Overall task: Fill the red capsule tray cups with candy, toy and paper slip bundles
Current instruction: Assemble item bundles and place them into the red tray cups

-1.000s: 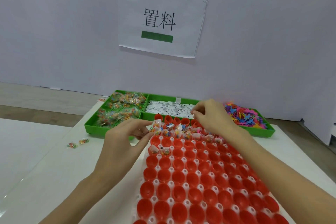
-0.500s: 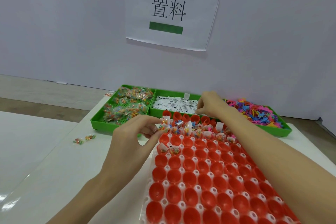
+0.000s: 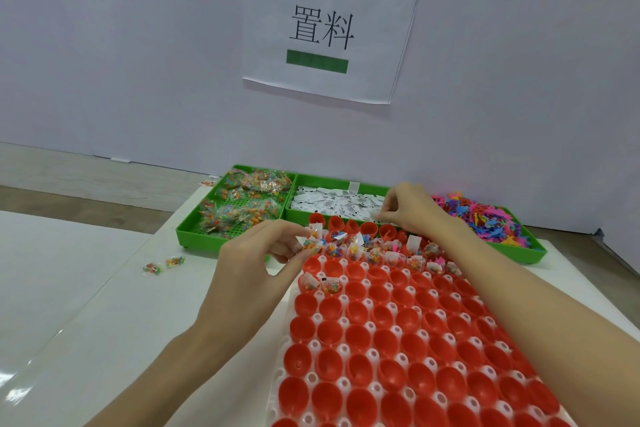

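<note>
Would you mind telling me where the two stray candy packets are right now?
In the head view, the two stray candy packets lie on the white table, left of the left hand and just in front of the green tray holding candy.

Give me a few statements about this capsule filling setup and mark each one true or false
1. The right hand reaches to the paper slips in the middle green bin. True.
2. The left hand holds a candy packet at the far left corner of the red capsule tray. True.
3. Most of the red cups are already filled. False: only one far row and two cups two rows nearer hold bundles; the rest are empty.
4. The colourful toys sit in the left bin. False: they are in the right bin; candy packets fill the left one.
5. Two loose candy packets lie on the table left of the bins. True.
</note>
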The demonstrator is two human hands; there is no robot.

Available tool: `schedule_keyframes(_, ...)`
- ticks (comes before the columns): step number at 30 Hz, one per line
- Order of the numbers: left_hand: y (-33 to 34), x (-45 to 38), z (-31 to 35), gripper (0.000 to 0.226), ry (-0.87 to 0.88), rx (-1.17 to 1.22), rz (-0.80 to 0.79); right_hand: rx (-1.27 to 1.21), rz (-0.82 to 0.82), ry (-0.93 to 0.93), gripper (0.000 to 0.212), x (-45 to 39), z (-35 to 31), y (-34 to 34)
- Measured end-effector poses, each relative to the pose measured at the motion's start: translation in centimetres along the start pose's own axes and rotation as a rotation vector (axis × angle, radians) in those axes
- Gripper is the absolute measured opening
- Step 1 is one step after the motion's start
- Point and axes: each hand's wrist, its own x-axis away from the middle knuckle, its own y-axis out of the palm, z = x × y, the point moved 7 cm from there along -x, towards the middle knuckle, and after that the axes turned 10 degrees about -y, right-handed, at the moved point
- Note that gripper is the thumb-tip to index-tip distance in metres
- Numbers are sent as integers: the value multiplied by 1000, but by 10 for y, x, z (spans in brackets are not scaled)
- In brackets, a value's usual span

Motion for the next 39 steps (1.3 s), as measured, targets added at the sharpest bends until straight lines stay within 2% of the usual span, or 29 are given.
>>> schedule_keyframes(3,1,1,0,24,7,-29,-4,22,6,0,17,5,0,-2)
schedule_keyframes(7,3,2,1,27,18,-52,-11,-42,35,15,27,8,3,-7)
schedule_keyframes(11,3,3,1,27,8,-59,-17,-20,43,9,17,6,6,-5)
schedule_keyframes(18,2,2,0,24,-7,-62,-18,-44,86,31,34,8,12,-4)
schedule_keyframes(24,0,1,0,23,-46,-39,-21,-109,95,25,23,9,15,-6)
schedule_keyframes(27,-1,1,-5,22,-135,40,-41,-128,90,32,12,12,15,-9)
schedule_keyframes(30,1,0,-10,22,-286,228,-101,-237,145,48,15,22,5,-21)
schedule_keyframes(35,10,3,-8,28,-424,422,-226,-630,335,35,10,78,-43,-48)
schedule_keyframes(39,18,10,-1,33,-497,537,-325,-785,316,-5,9,143,-86,-43)
